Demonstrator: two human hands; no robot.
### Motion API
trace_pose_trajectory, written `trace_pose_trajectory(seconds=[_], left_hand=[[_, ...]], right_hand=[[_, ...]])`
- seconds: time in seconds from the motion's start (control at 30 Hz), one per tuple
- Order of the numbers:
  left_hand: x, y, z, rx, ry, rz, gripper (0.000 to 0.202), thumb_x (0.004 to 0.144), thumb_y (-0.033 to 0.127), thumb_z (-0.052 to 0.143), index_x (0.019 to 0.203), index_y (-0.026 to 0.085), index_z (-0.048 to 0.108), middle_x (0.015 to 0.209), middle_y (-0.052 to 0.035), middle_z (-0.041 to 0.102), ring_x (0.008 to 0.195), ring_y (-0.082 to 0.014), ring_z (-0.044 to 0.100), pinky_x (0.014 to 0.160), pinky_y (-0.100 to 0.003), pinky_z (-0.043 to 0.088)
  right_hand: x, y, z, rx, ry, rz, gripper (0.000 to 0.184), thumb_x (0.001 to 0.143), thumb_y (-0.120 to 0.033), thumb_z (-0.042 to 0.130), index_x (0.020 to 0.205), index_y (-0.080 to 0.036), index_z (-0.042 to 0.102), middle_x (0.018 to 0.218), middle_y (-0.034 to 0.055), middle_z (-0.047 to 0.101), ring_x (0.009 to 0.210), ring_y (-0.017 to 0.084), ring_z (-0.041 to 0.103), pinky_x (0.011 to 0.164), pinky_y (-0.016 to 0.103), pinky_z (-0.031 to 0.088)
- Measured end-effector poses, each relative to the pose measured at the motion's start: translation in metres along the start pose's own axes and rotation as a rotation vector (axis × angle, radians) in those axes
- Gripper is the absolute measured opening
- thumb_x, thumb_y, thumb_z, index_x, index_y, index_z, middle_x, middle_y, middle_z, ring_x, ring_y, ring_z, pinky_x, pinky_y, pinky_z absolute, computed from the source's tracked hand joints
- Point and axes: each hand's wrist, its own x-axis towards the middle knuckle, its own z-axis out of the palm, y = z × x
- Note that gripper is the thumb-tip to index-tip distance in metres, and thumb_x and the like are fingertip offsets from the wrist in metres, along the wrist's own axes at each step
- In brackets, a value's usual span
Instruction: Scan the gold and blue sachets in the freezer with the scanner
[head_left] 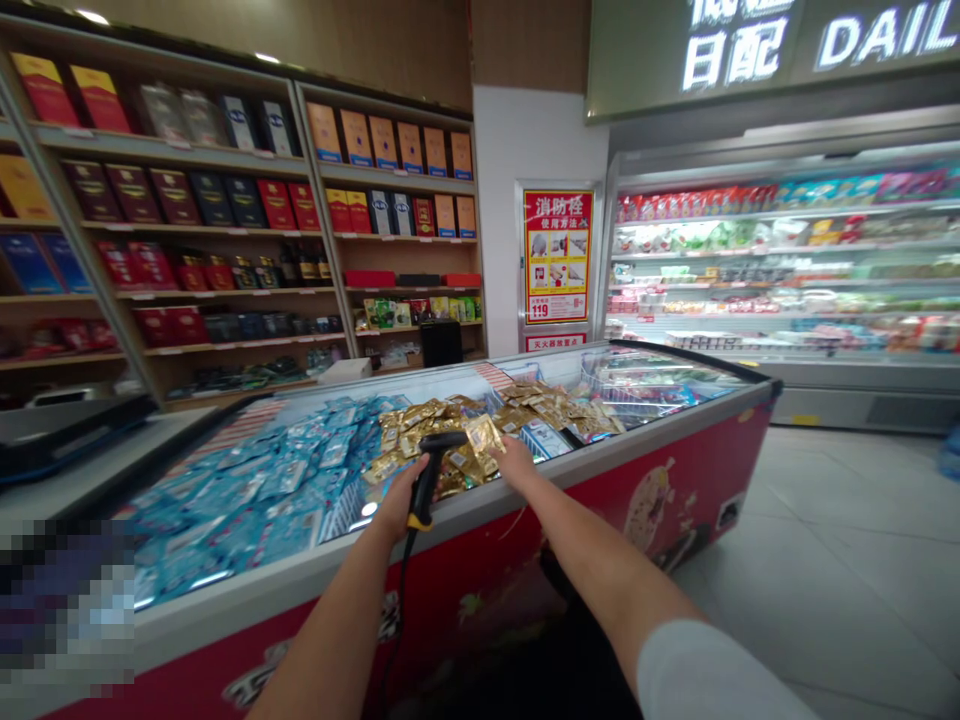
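Observation:
My left hand (400,497) is wrapped round the grip of a black and yellow barcode scanner (425,480), whose cord hangs down in front of the freezer. The scanner's head points right, at a gold packet (486,444) pinched in my right hand (516,462). Both hands are above the near rim of a chest freezer (622,455) with a red front. Under them lie more gold packets (420,425) in a heap. Many blue packets (262,490) fill the freezer's left part.
Shelves of boxed goods (225,200) stand behind on the left. An upright chiller (787,260) with packaged food is at the back right, beside a red and yellow poster (556,258). A counter (97,470) adjoins the freezer at left. Tiled floor (840,540) lies at right.

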Motion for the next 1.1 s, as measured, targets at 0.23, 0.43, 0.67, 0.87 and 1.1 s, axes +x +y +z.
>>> trace_pose_trajectory(seconds=[0.23, 0.43, 0.67, 0.87, 1.1], left_hand=[[0.003, -0.003, -0.003, -0.051, -0.057, -0.007, 0.039, 0.074, 0.049, 0.061, 0.082, 0.011, 0.067, 0.061, -0.004, 0.062, 0.05, -0.0107, 0.054, 0.046, -0.02, 0.043], [0.002, -0.003, -0.001, 0.028, 0.027, 0.032, 0.042, 0.076, 0.052, 0.059, 0.087, 0.012, 0.069, 0.064, -0.0052, 0.064, 0.052, -0.0117, 0.056, 0.049, -0.022, 0.046], [0.0, -0.005, -0.001, 0.05, 0.031, 0.042, 0.045, 0.076, 0.054, 0.059, 0.09, 0.012, 0.068, 0.063, -0.0059, 0.064, 0.052, -0.0128, 0.056, 0.048, -0.022, 0.045], [0.0, -0.007, -0.004, 0.073, -0.009, 0.049, 0.051, 0.076, 0.057, 0.057, 0.096, 0.011, 0.067, 0.061, -0.004, 0.063, 0.05, -0.0118, 0.055, 0.048, -0.021, 0.044], [0.0, -0.009, -0.004, 0.097, 0.001, 0.068, 0.051, 0.077, 0.057, 0.055, 0.098, 0.011, 0.066, 0.061, -0.0029, 0.062, 0.049, -0.0121, 0.055, 0.047, -0.022, 0.043]], right_hand=[[0.005, 0.0, 0.0, 0.013, 0.006, 0.035, 0.022, 0.086, -0.033, 0.052, 0.097, -0.017, 0.064, 0.095, 0.0083, 0.067, 0.088, 0.02, 0.06, 0.073, 0.026, 0.038], [0.014, -0.02, 0.011, -0.086, -0.084, -0.079, 0.036, 0.09, -0.048, 0.041, 0.099, -0.022, 0.065, 0.099, 0.0114, 0.065, 0.093, 0.025, 0.06, 0.075, 0.032, 0.041], [0.043, -0.007, 0.0, -0.172, 0.202, 0.184, 0.046, 0.087, -0.044, 0.046, 0.12, -0.012, 0.053, 0.121, 0.0215, 0.053, 0.116, 0.031, 0.047, 0.09, 0.042, 0.038], [0.072, 0.015, -0.009, -0.118, 0.142, 0.555, 0.07, 0.078, -0.06, 0.05, 0.121, -0.004, 0.054, 0.13, 0.0264, 0.046, 0.123, 0.036, 0.038, 0.095, 0.047, 0.034], [0.095, 0.026, -0.007, 0.05, 0.173, 0.565, 0.05, 0.062, -0.037, 0.072, 0.102, -0.007, 0.064, 0.12, 0.0298, 0.054, 0.115, 0.044, 0.047, 0.086, 0.055, 0.039]])
